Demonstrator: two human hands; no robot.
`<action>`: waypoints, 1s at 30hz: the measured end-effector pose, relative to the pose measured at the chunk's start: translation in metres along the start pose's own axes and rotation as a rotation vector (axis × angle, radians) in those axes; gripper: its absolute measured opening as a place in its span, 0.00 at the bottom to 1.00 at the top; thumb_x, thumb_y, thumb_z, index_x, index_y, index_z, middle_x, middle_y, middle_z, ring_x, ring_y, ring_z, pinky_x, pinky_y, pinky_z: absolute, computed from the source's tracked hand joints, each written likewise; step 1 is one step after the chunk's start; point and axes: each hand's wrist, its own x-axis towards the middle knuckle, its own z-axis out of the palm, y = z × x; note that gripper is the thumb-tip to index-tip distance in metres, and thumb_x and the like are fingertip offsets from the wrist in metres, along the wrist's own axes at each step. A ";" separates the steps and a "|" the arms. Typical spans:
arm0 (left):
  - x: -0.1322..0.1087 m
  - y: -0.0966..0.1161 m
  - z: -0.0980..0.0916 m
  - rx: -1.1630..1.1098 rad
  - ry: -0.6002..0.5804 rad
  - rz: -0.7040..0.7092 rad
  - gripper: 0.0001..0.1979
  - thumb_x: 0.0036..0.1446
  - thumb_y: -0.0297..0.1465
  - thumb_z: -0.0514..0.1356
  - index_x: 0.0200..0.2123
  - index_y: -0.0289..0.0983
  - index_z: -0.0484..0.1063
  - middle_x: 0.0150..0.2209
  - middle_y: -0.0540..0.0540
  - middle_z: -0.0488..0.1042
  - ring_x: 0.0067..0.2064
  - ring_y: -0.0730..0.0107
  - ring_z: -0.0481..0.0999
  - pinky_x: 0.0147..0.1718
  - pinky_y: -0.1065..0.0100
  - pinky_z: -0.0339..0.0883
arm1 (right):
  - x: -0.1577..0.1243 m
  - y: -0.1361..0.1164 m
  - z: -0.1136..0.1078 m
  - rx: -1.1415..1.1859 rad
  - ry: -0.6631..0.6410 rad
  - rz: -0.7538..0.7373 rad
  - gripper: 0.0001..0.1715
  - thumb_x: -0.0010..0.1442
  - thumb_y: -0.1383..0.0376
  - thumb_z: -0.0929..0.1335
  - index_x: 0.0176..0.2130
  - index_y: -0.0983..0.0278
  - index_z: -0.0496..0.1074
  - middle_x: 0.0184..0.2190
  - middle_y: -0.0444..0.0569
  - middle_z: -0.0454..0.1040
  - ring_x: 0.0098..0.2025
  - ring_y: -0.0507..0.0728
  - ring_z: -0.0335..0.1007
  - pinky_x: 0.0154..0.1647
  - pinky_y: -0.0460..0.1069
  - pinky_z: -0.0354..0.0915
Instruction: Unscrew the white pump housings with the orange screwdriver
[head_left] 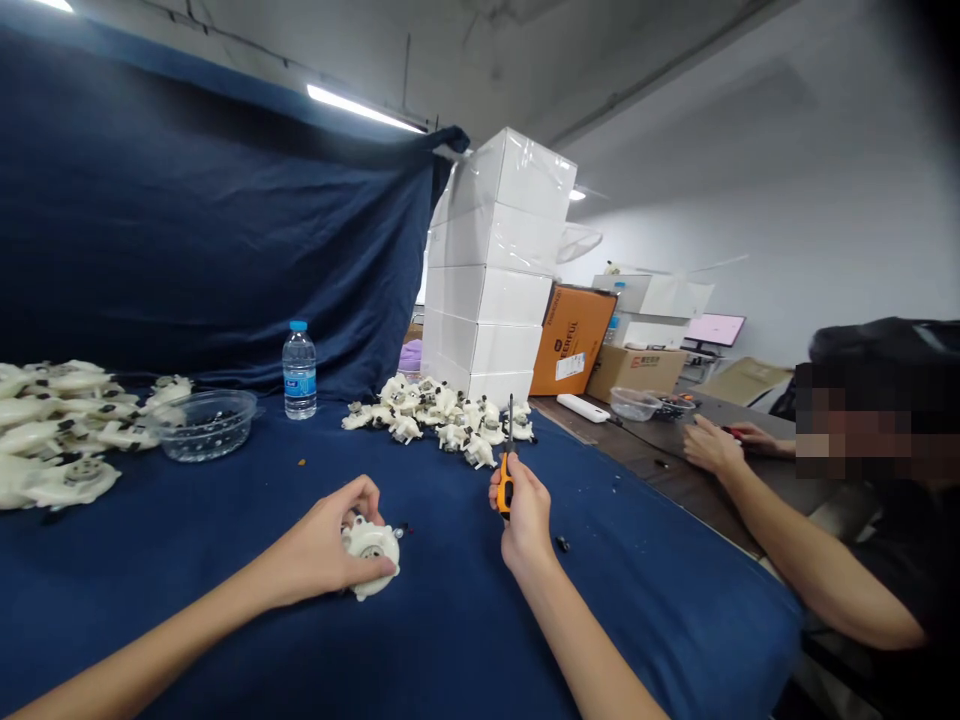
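Note:
My left hand (337, 540) grips a round cream-white plastic housing (373, 545) at the front of the blue cloth, thumb across its face and fingers behind its rim. A grey hub shows in the middle of the housing, and a small dark part juts from its right side. In my right hand (527, 505) is a screwdriver (505, 488) with an orange and black handle, its shaft pointing up and away from me. The screwdriver is apart from the housing. A small black piece (562, 544) lies on the cloth just right of my right hand.
Cream plastic parts are heaped at left (67, 410) and at centre back (442, 415). A clear bowl (202, 430) with dark small pieces and a water bottle (300, 372) stand between. White boxes (495, 270) are stacked behind. A co-worker's hands (712, 445) are over the table at right.

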 end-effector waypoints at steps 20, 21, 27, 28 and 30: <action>-0.048 -0.010 -0.020 -0.467 -0.136 -0.086 0.16 0.47 0.34 0.68 0.39 0.38 0.70 0.39 0.46 0.74 0.40 0.62 0.76 0.37 0.66 0.71 | -0.014 -0.003 0.009 -0.128 -0.143 -0.028 0.16 0.63 0.56 0.67 0.33 0.67 0.69 0.22 0.40 0.67 0.18 0.47 0.61 0.16 0.42 0.57; -0.048 -0.014 -0.017 -0.589 -0.082 -0.099 0.16 0.48 0.34 0.68 0.39 0.38 0.70 0.39 0.45 0.73 0.42 0.62 0.76 0.39 0.64 0.71 | -0.017 -0.003 0.011 -0.147 -0.164 -0.046 0.17 0.61 0.55 0.67 0.31 0.66 0.69 0.21 0.40 0.67 0.18 0.47 0.60 0.16 0.42 0.56; -0.046 -0.029 -0.007 -1.139 0.185 -0.195 0.12 0.57 0.37 0.60 0.36 0.33 0.70 0.40 0.40 0.74 0.36 0.60 0.78 0.34 0.62 0.72 | -0.049 0.003 0.032 -0.344 -0.393 -0.172 0.21 0.50 0.51 0.74 0.37 0.64 0.75 0.22 0.42 0.71 0.20 0.50 0.63 0.19 0.44 0.60; -0.044 -0.030 -0.008 -1.178 0.204 -0.213 0.13 0.59 0.39 0.57 0.35 0.32 0.70 0.40 0.39 0.75 0.34 0.61 0.77 0.30 0.63 0.72 | -0.055 0.005 0.035 -0.382 -0.432 -0.174 0.24 0.48 0.51 0.75 0.40 0.64 0.76 0.22 0.43 0.71 0.20 0.51 0.64 0.19 0.45 0.61; -0.040 -0.034 -0.014 -1.156 0.242 -0.198 0.15 0.60 0.39 0.54 0.33 0.31 0.70 0.36 0.38 0.75 0.30 0.64 0.75 0.25 0.66 0.70 | -0.065 0.010 0.038 -0.451 -0.502 -0.165 0.27 0.46 0.51 0.75 0.43 0.64 0.77 0.20 0.43 0.70 0.19 0.52 0.64 0.17 0.45 0.61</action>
